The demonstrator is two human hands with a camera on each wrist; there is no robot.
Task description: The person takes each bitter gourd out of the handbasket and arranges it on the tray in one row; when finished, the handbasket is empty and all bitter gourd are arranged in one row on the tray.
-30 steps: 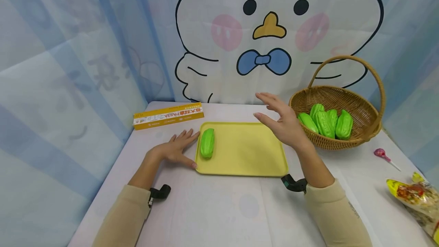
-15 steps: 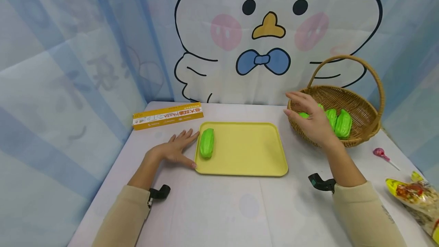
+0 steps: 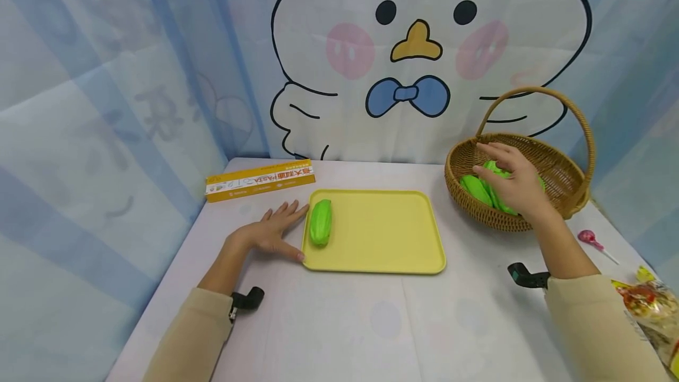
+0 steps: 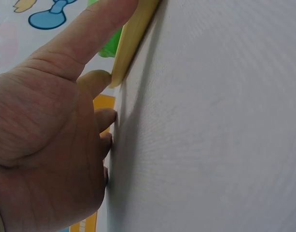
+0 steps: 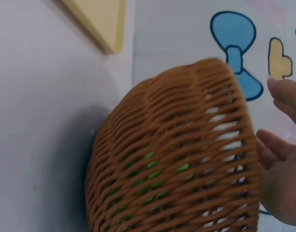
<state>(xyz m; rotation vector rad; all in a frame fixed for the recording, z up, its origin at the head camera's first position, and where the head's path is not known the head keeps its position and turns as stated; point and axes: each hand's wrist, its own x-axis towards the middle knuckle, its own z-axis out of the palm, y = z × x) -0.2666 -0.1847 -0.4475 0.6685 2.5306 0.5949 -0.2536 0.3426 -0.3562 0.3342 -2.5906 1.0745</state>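
Note:
My left hand (image 3: 270, 233) lies spread at the left edge of a yellow tray (image 3: 382, 230), thumb and index fingertip right at its rim. On the tray's left side rests a bright green, ribbed fruit that looks like a star fruit (image 3: 320, 223). My right hand (image 3: 513, 181) hovers over a brown wicker basket (image 3: 564, 173), fingers extended, thumb apart, nothing in its grasp. Under it sit several more green star fruits (image 3: 475, 188), partly hidden by the hand. In the right wrist view, the basket's woven wall (image 5: 172, 159) covers most of the fruit, and fingers (image 5: 278, 145) show past its rim.
Behind the left hand lies a long yellow pasta box (image 3: 260, 180). A pink lollipop (image 3: 590, 237) is right of the basket, with a food bag (image 3: 649, 305) nearer the front, partly covered by my right sleeve. The basket's tall arched handle (image 3: 575, 105) rises over its opening.
My right hand has moved rightward from above the tray's right side to over the basket and its fruit. The left hand stays at the tray's edge.

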